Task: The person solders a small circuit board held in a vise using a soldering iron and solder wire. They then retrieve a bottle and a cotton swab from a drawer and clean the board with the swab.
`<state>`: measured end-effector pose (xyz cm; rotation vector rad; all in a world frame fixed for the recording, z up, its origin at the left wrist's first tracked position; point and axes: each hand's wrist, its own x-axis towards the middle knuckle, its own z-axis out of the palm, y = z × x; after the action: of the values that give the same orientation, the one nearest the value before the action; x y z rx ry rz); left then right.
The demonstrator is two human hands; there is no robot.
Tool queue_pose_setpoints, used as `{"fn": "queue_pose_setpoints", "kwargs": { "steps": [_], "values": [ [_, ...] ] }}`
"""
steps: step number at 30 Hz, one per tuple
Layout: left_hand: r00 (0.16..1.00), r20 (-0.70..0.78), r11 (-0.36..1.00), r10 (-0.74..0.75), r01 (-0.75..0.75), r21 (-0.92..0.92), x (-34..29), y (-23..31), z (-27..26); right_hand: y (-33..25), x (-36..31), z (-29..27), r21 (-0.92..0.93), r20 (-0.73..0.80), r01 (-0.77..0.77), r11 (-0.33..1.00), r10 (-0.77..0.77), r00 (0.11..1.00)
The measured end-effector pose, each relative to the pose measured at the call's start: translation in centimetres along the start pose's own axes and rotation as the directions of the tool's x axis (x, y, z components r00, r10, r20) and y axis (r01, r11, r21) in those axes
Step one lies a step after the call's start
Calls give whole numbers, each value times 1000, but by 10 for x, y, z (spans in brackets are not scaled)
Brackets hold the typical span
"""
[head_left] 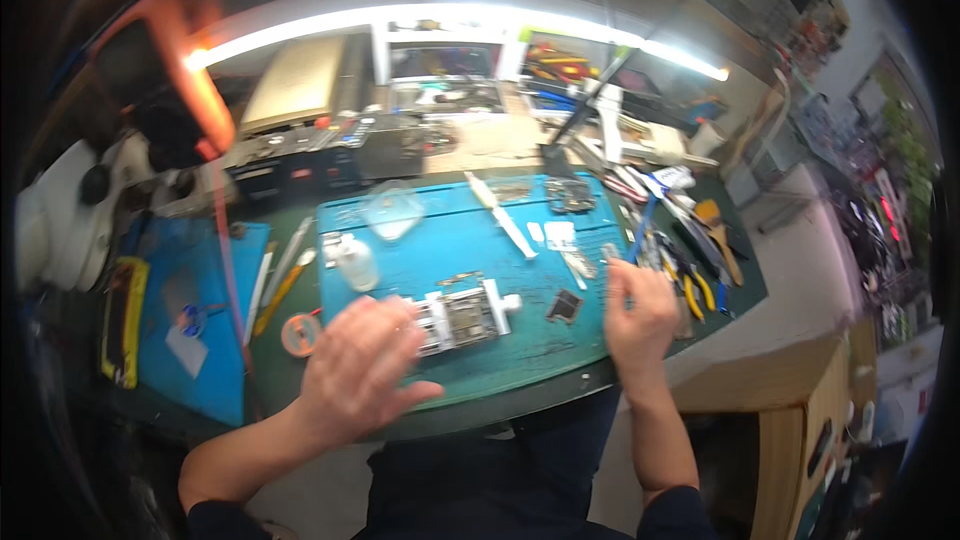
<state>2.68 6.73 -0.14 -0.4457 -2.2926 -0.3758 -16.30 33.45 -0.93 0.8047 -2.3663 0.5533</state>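
Observation:
My left hand (365,365) is spread over the near left of the blue work mat (500,365), fingers stretched and slightly blurred, with nothing seen in it. Just past its fingertips, a small circuit board (468,320) sits in a white-metal clamp holder (495,308). My right hand (642,315) is raised at the mat's right edge with its fingers pinched together; whatever is between them is too small to make out. Between the hands lies a small dark square part (564,306). A white syringe (500,215) lies slanted farther back.
A clear bottle (356,262) and a translucent tub (393,212) stand at the mat's left. Pliers (697,290), a brush (717,230) and other hand tools crowd the right. An orange-rimmed spool (300,335) lies left of my left hand. A pink cord (228,250) hangs at left.

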Motion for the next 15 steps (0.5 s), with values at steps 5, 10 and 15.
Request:
{"fn": "queue_pose_setpoints", "kwargs": {
  "steps": [5,10,15],
  "values": [
    [861,81,865,502,-499,-54,-11,41,-32,12,-11,-5,232,-13,-199,952,208,978],
    [978,-12,976,206,-207,-68,-81,72,-52,5,-14,10,259,-194,44,965,7,981],
    [931,48,932,-362,363,-16,-193,107,-73,21,-22,8,287,-204,-7,958,68,977]
  ]
}}
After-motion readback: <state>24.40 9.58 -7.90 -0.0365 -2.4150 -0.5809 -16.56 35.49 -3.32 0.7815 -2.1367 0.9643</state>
